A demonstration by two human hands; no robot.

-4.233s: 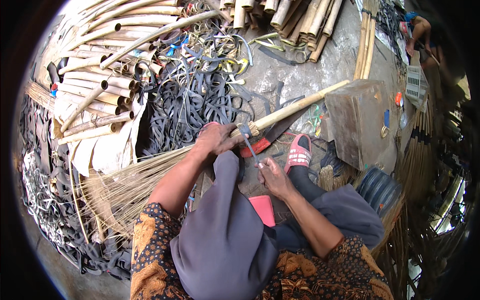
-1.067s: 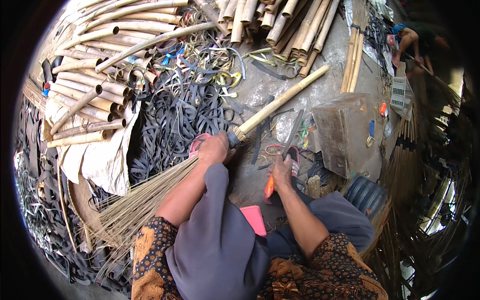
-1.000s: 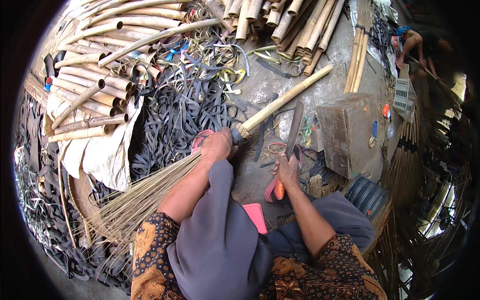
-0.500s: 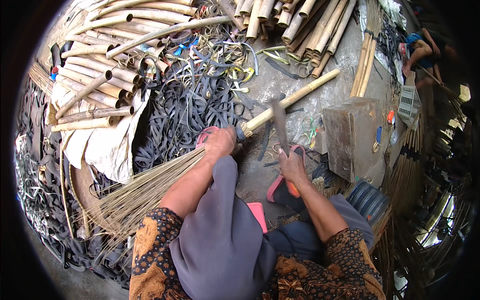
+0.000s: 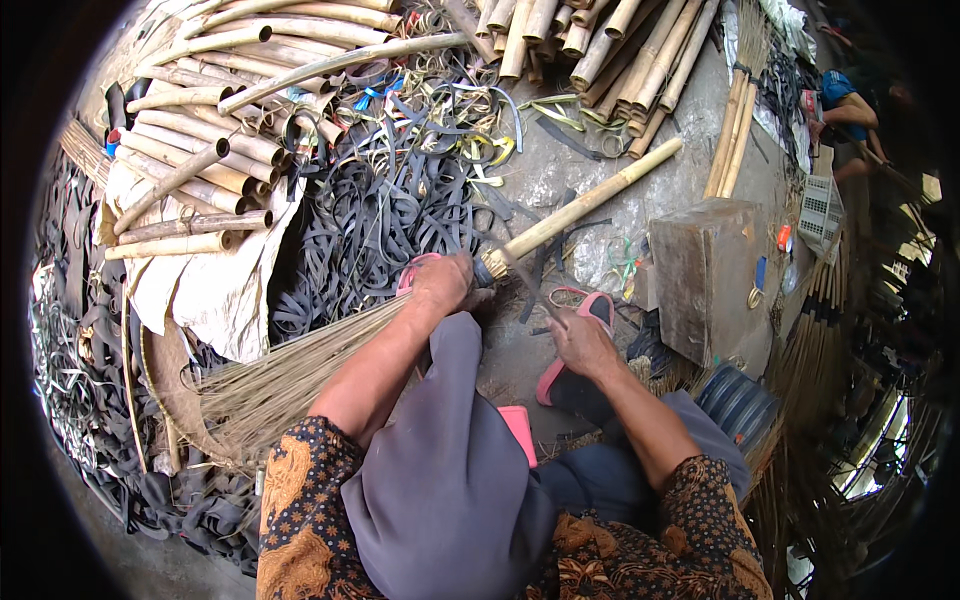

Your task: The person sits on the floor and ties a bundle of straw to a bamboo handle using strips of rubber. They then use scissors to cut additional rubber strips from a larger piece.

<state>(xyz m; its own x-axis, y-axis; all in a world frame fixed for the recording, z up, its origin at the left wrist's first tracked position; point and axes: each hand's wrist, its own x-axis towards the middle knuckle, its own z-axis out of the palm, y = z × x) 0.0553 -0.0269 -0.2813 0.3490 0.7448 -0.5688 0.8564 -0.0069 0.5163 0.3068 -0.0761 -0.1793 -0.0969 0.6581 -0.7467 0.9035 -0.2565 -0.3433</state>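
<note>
Two bare hands work a broom at centre of the head view. Left hand [image 5: 441, 285] is clenched over the broom's neck, i.e. the joint where the bamboo handle [image 5: 580, 207] meets the straw bristles [image 5: 290, 372]; a dark binding band [image 5: 484, 268] sits just right of the knuckles, touching them. Handle runs up and away to the right of the left hand; bristles fan out down and to its left, beside the forearm. Right hand [image 5: 580, 342] sits near the left hand, lower and to its right, fingers curled around a thin tool [image 5: 530, 290] whose shaft points up toward the binding; tool is blurred, type cannot be told. Just beyond the right hand lies a pink sandal [image 5: 575, 335], partly under the wrist. Above the left hand: heap of black straps [image 5: 375, 230] w/ yellow and blue offcuts on top. Further up and left: stacked bamboo poles [image 5: 200, 160] on pale sheeting. Right of the right hand, apart from it: wooden block [image 5: 705, 270]. Near the right forearm: dark ribbed roll [image 5: 740, 400]. Grey headscarf [image 5: 445, 480] hangs between both forearms, covering the lap. Far upper right: another person's arm [image 5: 850, 110], well apart from both hands.
</note>
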